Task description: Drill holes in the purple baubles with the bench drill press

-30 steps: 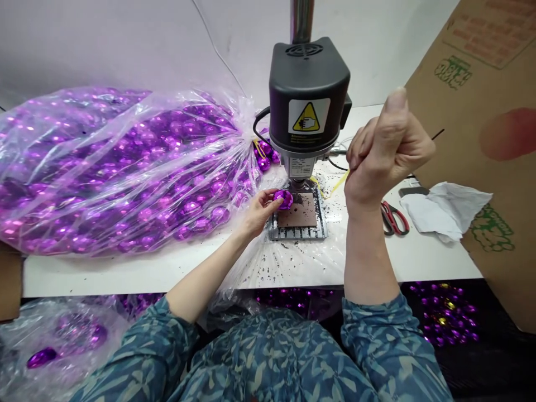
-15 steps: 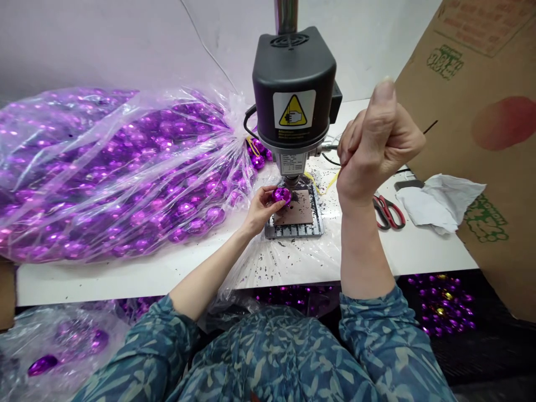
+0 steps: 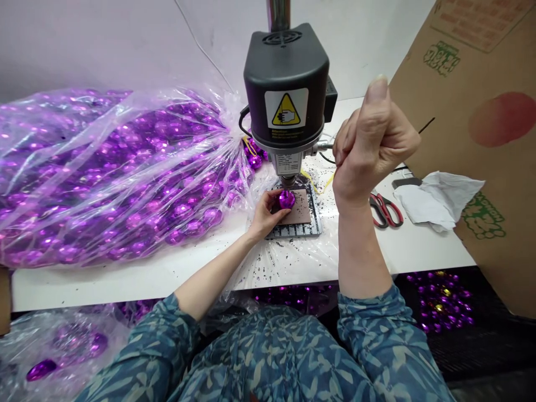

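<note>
My left hand (image 3: 267,213) pinches a shiny purple faceted ball (image 3: 287,199) between thumb and fingers. The ball is just below the chuck (image 3: 288,181) of a black bench drill press (image 3: 287,72), over a brown board (image 3: 301,209) on the slotted metal base (image 3: 316,226). Whether a bit touches the ball I cannot tell. Raised at the machine's right side, my right hand (image 3: 368,142) is closed in a fist around the end of the drill press handle (image 3: 324,146), its thumb pointing up. The fist hides the grip itself.
A big clear bag (image 3: 125,178) of purple balls fills the table's left. Red-handled scissors (image 3: 387,212) and crumpled white paper (image 3: 435,198) lie to the right, beside a tall cardboard box (image 3: 473,111). Dark shavings dot the white table (image 3: 104,282). Below it sits a black crate (image 3: 481,340) with purple balls.
My left hand has moved the ball slightly right, under the chuck, and the ball has turned. My right fist stays on the handle. The whole view has shifted a little.
</note>
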A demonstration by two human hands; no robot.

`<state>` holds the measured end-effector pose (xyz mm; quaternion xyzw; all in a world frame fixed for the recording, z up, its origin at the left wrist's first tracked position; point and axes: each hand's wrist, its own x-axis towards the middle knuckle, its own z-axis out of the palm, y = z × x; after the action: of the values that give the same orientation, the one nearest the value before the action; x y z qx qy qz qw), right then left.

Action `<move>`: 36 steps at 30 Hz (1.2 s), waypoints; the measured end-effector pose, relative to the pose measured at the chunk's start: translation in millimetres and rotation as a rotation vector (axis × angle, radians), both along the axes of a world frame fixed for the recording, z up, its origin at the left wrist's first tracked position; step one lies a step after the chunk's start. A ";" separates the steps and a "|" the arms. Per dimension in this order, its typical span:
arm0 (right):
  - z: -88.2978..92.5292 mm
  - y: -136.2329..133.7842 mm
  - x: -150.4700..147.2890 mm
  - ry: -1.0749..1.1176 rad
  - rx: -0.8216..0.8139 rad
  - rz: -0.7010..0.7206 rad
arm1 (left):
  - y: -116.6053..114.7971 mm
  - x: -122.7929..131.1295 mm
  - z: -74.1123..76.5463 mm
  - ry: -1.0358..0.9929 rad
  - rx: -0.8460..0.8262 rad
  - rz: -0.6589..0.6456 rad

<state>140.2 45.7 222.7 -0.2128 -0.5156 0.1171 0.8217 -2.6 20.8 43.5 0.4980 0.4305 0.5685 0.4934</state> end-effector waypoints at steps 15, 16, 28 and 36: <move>0.2 -1.9 -0.3 0.042 -0.006 -0.006 | -2.1 6.3 -10.8 0.151 0.123 0.008; -1.3 -3.2 0.3 0.052 0.010 0.005 | -0.8 5.3 -14.0 0.164 0.139 0.002; -26.5 -7.8 2.4 0.075 0.158 0.023 | 5.0 3.3 -27.4 0.221 0.210 0.030; -57.3 2.5 10.0 -0.009 0.238 -0.087 | 5.0 4.2 -28.8 0.200 0.220 0.037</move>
<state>150.1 48.2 165.4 -0.1365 -0.5199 0.0186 0.8431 1.6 25.8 14.7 0.5953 0.4216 0.5687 0.3801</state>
